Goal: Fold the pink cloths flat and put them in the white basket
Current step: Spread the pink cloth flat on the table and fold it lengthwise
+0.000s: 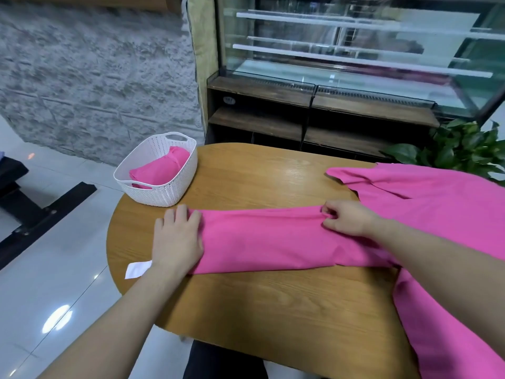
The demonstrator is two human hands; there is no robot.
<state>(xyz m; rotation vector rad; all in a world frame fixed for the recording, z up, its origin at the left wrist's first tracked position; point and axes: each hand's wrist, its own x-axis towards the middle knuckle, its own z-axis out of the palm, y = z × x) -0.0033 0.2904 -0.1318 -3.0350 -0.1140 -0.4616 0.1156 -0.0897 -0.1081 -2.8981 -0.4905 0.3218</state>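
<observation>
Folding is the step in hand: our left hand (177, 239) presses flat on one end of the pink cloth (273, 242) on the table (259, 296), while our right hand (345, 218) pinches its far edge. Next we likely double it, then carry it to the white basket (161, 192), which holds one cloth already.

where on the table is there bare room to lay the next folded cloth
Bare wood lies along the near table edge, below the cloth strip, and in the far middle between the white basket and the spread cloth. The right side is covered in pink; both hands sit on the strip.
</observation>
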